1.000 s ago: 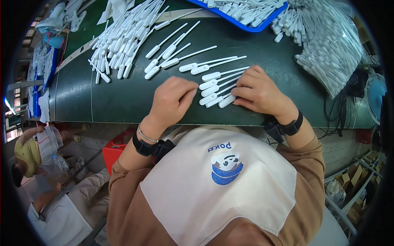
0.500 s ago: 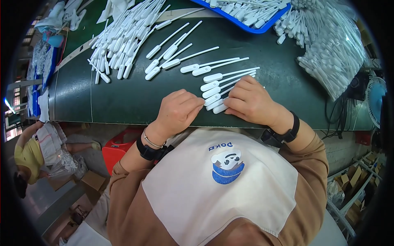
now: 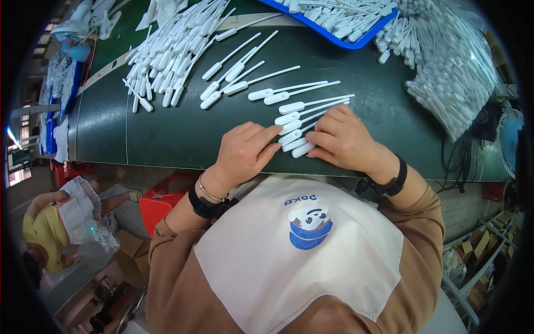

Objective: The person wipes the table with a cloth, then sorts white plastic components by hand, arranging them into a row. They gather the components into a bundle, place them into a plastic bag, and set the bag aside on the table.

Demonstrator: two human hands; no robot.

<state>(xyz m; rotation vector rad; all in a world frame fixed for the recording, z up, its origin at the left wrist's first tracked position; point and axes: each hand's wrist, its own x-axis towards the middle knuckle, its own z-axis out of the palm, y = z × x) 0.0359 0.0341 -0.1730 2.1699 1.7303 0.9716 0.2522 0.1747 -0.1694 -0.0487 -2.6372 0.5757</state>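
Observation:
Several white plastic dropper pipettes point(image 3: 291, 127) lie in a small fanned row on the green table, bulbs toward the left and stems toward the upper right. My left hand point(image 3: 242, 150) is at their bulb ends, thumb and index finger apart, the index tip touching a bulb. Over on the stem side, my right hand point(image 3: 345, 139) has its fingers curled round the nearest pipettes, partly hiding their stems. Two loose pipettes point(image 3: 276, 98) rest just beyond the row. Farther left lies another loose group point(image 3: 236, 71).
A large heap of pipettes point(image 3: 167, 61) covers the table's far left. At the back stands a blue tray point(image 3: 356, 43) full of pipettes, with a clear bag point(image 3: 453, 83) of more at the right. A small fan point(image 3: 510, 139) is beyond the bag. Another person point(image 3: 47, 228) is at the left.
My left thumb and index finger have parted from a pinch, the index moving up along the bulbs. My right hand stays over the stems. The other person at the left has shifted.

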